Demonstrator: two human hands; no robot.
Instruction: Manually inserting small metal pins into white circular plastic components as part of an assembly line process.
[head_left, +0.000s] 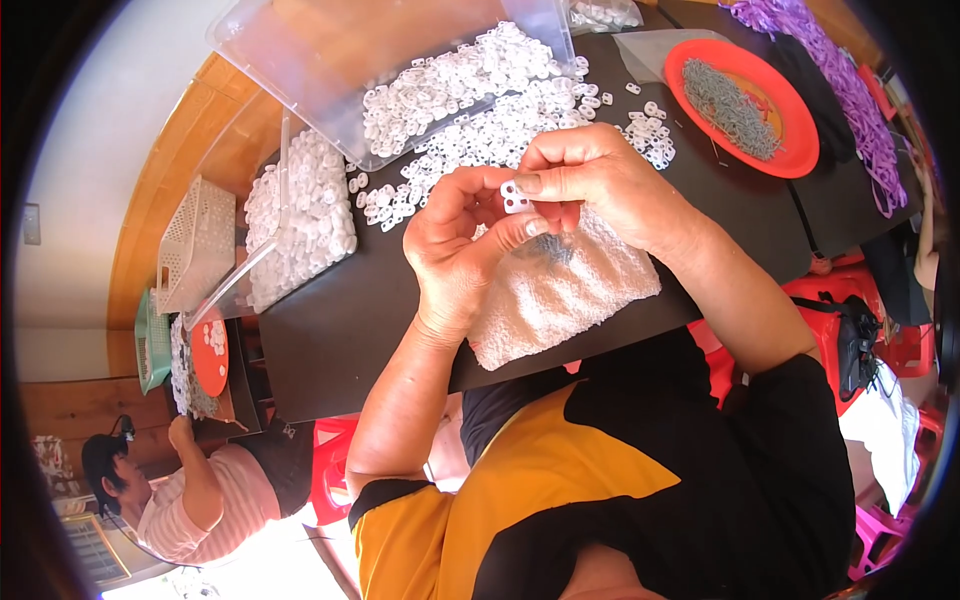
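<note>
My left hand [462, 245] and my right hand [590, 178] meet above a white towel [560, 295] on a black table [330, 330]. Both pinch one small white plastic piece [515, 196] between thumb and fingers. A little heap of thin grey metal bits [555, 250] lies on the towel just under my hands. Behind my hands spreads a pile of loose white plastic pieces [480, 140], spilling from a tipped clear plastic bin [350, 60].
A red plate [790, 150] of grey metal bits sits at the right, with purple cords [840, 80] beyond it. A second clear bin [300, 215] of white pieces stands at the left. Another person [200, 500] works at a lower-left table. Red stools [850, 320] stand beside me.
</note>
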